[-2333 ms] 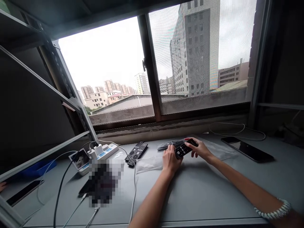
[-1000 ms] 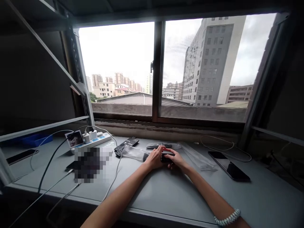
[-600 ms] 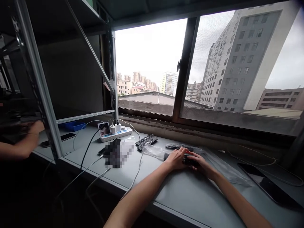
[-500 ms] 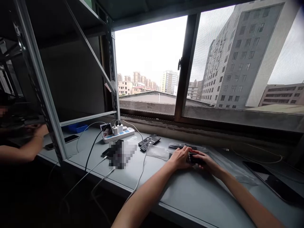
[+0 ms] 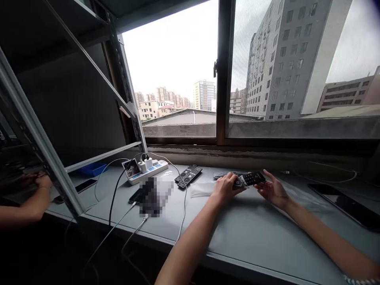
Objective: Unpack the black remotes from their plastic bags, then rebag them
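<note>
A black remote control (image 5: 254,178) is partly inside a clear plastic sleeve, above the grey table's right half. My left hand (image 5: 226,187) is closed round the sleeved end of it. At the remote's bare right end, my right hand (image 5: 272,190) has its thumb below and a finger raised, the fingers apart; the fingertips are near or touching that end. Behind my left hand another wrapped item (image 5: 218,174) lies on the table, partly hidden. Two black remotes (image 5: 188,176) lie side by side further left, with a clear plastic sleeve (image 5: 203,189) between them and my left hand.
A white power strip (image 5: 148,172) with plugs and cables stands at the back left, near a phone (image 5: 139,195). A large dark tablet (image 5: 346,204) lies right. Beyond the metal post (image 5: 44,138) are another person's arms.
The remote has come up into clearer view, its right end now bare of my fingers. My right hand has opened and moved slightly right. The camera view has shifted and tilted.
</note>
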Tool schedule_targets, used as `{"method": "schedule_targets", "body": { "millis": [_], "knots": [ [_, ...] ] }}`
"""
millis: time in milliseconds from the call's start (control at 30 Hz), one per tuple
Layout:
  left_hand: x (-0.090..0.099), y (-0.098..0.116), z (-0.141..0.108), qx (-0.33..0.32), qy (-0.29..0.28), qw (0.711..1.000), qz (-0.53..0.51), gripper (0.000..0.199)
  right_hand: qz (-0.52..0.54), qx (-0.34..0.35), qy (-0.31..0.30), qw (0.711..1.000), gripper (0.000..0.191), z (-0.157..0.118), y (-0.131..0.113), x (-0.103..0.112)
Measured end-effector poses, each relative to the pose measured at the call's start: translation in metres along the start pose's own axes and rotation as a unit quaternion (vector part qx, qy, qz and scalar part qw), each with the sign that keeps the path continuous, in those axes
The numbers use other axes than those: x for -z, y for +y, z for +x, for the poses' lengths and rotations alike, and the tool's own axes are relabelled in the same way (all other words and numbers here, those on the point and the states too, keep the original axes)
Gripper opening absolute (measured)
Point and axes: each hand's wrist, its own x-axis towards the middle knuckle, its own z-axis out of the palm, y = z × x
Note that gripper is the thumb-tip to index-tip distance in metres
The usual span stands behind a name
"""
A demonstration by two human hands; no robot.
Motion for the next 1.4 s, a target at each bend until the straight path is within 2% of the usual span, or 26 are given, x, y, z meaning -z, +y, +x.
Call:
{"method": "schedule_targets", "body": {
  "millis": [100,167,233,333,400,567,767,1067,1400],
  "knots": [
    [0.000,-0.001,0.001,0.007,0.026,0.999,-0.022,0.043,0.066,-0.005,-0.039,0.997,0.023,-0.001,-0.005,-0.001],
    [0.001,-0.001,0.002,0.009,0.037,0.999,-0.034,0.040,0.071,-0.004,-0.062,0.996,0.022,-0.002,-0.006,-0.003],
    [0.004,-0.002,0.003,0.008,0.039,0.998,-0.038,0.036,0.062,-0.017,-0.093,0.994,0.024,-0.003,-0.006,-0.007],
    [0.012,-0.004,0.004,-0.001,0.040,0.999,-0.028,0.032,0.019,-0.059,-0.154,0.986,0.037,-0.007,-0.005,-0.012],
    [0.017,-0.004,0.004,-0.009,0.047,0.999,-0.023,0.032,-0.007,-0.061,-0.169,0.984,0.041,-0.010,-0.005,-0.015],
    [0.021,0.000,0.004,-0.005,0.061,0.998,-0.035,0.030,-0.053,-0.022,-0.171,0.984,0.035,-0.012,-0.002,-0.016],
    [0.016,0.002,0.002,-0.031,0.032,0.999,-0.005,0.026,-0.145,0.001,-0.126,0.981,0.049,-0.008,0.005,-0.015],
    [0.013,0.014,0.002,-0.034,0.008,0.999,0.003,0.031,-0.232,0.046,-0.079,0.968,0.057,-0.013,0.005,-0.016],
    [-0.002,0.025,0.000,-0.064,-0.058,0.996,0.001,0.030,-0.247,0.082,-0.024,0.965,0.037,-0.008,0.018,-0.014]
  ]
}}
